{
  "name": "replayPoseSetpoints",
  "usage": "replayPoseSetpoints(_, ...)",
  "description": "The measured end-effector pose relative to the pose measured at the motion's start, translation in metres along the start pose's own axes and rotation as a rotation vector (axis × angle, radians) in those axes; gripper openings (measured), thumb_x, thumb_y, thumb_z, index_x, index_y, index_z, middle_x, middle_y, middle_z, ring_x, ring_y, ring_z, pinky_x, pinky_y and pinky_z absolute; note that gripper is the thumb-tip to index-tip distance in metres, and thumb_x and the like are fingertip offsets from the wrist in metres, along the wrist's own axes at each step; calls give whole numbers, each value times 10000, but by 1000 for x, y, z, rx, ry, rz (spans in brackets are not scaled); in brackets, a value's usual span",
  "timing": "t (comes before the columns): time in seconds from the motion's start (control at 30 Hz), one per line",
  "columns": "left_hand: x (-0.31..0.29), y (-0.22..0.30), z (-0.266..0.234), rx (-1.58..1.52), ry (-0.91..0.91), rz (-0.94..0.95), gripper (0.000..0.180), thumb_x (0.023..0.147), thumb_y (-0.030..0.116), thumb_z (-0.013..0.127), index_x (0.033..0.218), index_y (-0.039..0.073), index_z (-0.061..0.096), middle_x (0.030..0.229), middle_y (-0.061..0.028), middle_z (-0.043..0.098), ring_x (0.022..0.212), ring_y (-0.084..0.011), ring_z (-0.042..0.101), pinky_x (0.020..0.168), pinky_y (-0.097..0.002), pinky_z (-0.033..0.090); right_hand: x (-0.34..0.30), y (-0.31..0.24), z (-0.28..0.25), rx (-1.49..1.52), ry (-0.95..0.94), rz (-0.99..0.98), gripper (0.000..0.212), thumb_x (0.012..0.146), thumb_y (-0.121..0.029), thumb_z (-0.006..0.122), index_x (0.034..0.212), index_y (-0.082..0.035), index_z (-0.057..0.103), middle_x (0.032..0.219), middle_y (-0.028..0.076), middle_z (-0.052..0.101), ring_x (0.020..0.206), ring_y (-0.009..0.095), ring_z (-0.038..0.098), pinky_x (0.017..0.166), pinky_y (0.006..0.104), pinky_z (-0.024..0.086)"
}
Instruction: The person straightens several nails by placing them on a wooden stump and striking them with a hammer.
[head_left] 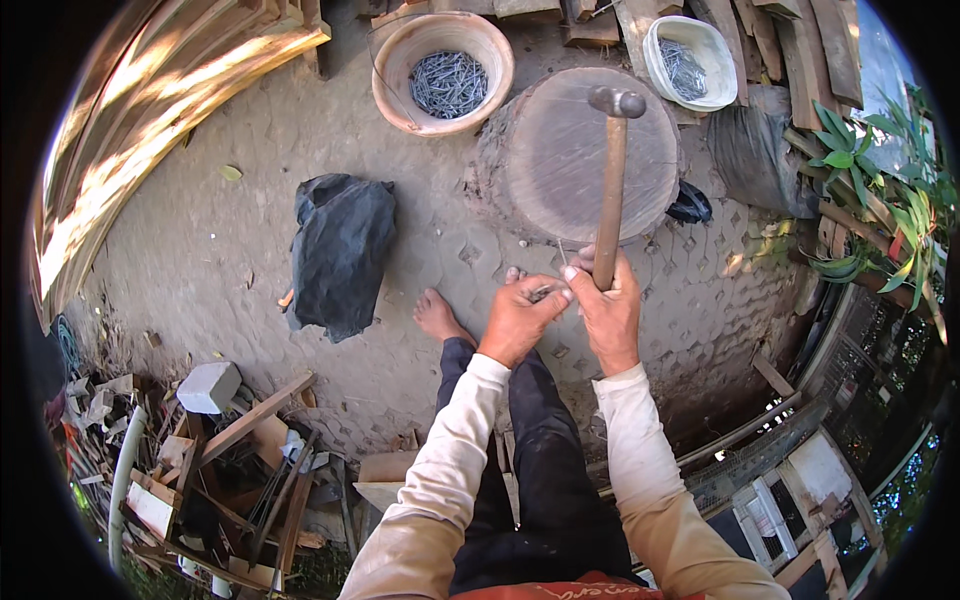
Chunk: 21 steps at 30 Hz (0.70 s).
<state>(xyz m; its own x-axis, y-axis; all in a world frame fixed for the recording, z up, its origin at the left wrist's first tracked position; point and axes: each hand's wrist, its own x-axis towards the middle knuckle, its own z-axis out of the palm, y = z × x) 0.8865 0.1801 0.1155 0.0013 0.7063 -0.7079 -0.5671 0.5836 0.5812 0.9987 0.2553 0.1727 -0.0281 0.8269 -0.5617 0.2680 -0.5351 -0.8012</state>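
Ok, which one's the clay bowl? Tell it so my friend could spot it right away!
Find the big round wooden stump behind the wooden-handled metal hammer. Up and left of the stump sits an orange-brown clay bowl of grey metal nails. Its round rim and earthy colour set it apart from the squarish white tub, up and right.

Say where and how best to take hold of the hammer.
Likely mid-shaft on the wooden handle, from the right: it's slim and bare there, the right hand holds the lower end, the left hand sits close on the left, and the blunt head takes the far end.
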Motion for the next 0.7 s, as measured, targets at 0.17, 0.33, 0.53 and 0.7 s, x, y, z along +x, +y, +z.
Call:
replayPoseSetpoints(0.17,2,60,-3,528,191,557,251,835,76,765,1083,60,737,932,-59,736,823,-150,690,780,-296,539,2,-15,-18,-107,-143,-73,281,878,-9,673,1151,4,607,934,29,651,843,103,608,752,277,513)
replayPoseSetpoints(0.33,1,76,-30,910,-16,501,201,821,151,763,1005,77,736,968,-98,729,868,-294,708,743,-356,559,12,-14,-28,-232,-302,-157,300,880,-10,662,1176,0,616,957,33,669,866,106,619,781,286,520)
replayPoseSetpoints(0.53,13,69,-25,903,154,558,139,827,104,761,959,63,740,897,-104,725,786,-245,707,704,-329,547,20,-18,-28,-245,-250,-280,330,887,-63,705,1196,5,612,968,59,685,865,127,627,788,307,522)
replayPoseSetpoints(0.7,54,53,-12,853,502,661,143,834,100,745,971,62,724,920,-119,714,820,-262,707,729,-330,541,-7,2,-41,-287,12,-183,303,929,-153,704,1160,4,585,829,41,646,719,138,603,672,318,517)
